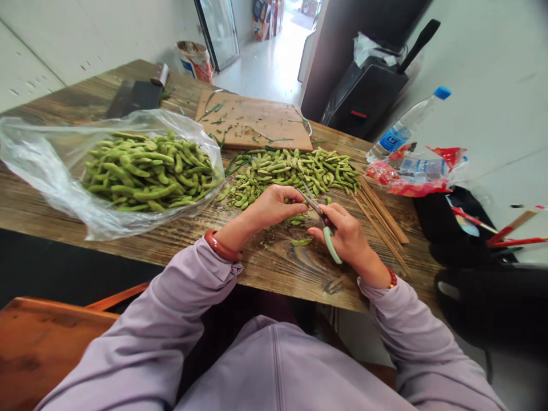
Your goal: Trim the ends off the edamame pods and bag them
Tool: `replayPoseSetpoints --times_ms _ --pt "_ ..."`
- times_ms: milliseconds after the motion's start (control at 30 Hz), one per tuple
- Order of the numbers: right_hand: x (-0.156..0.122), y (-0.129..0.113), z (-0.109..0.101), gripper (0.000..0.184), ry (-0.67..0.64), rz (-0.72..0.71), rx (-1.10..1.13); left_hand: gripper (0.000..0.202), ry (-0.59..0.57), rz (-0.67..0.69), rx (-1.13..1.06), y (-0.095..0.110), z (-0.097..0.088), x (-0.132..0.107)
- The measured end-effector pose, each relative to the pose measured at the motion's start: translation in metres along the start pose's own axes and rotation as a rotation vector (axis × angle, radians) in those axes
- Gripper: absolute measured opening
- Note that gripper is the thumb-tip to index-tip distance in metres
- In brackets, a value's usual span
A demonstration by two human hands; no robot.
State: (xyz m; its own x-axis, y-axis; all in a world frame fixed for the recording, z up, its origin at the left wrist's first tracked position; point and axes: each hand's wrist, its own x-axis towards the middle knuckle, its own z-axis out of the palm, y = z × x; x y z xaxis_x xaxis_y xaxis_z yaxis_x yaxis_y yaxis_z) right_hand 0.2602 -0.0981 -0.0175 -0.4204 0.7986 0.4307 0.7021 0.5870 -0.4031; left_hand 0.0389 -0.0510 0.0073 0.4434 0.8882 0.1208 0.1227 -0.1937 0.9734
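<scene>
Where the two hands meet over the near middle of the worktop, the pale-green-handled steel scissors (pixel 323 225) lie gripped in the right hand (pixel 349 237), fingers clenched about the handles and the blades pointing up and left. The left hand (pixel 269 208) is pinched shut right at the blade tips; what its fingertips grip is hidden. A loose green soybean pod (pixel 302 242) lies on the wood between the hands, and small green trimmings are scattered close by. Just beyond the hands spreads a heap of green soybean pods (pixel 295 168). To its left, a clear crumpled plastic bag (pixel 43 165) lies open and holds a second, larger mound of pods (pixel 145 171). Behind the heap rests a worn rectangular wooden cutting board (pixel 257 123) strewn with green scraps, and a dark cleaver (pixel 132 97) lies at the far left. Thin wooden sticks (pixel 381 220) lie in a bundle right of the right hand. Further right are a red-and-clear plastic packet (pixel 411 177) and a clear plastic bottle with a blue cap (pixel 402 131). The brown grained wooden worktop (pixel 291 268) carries all of these. A red bangle (pixel 220 248) circles the left wrist.
</scene>
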Motion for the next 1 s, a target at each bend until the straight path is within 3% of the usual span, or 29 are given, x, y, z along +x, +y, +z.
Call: replayPoseSetpoints --times_ms 467,667,1000 --pt "-0.001 -0.001 -0.003 0.044 -0.077 0.003 -0.088 0.016 -0.112 0.003 0.092 -0.004 -0.006 0.001" --pt "-0.001 -0.002 -0.005 0.045 -0.081 0.001 -0.106 0.015 -0.105 -0.023 0.096 -0.001 -0.005 0.000" --pt "0.001 0.004 -0.001 0.052 0.063 0.065 0.000 0.026 0.006 -0.215 -0.430 0.007 -0.009 -0.003"
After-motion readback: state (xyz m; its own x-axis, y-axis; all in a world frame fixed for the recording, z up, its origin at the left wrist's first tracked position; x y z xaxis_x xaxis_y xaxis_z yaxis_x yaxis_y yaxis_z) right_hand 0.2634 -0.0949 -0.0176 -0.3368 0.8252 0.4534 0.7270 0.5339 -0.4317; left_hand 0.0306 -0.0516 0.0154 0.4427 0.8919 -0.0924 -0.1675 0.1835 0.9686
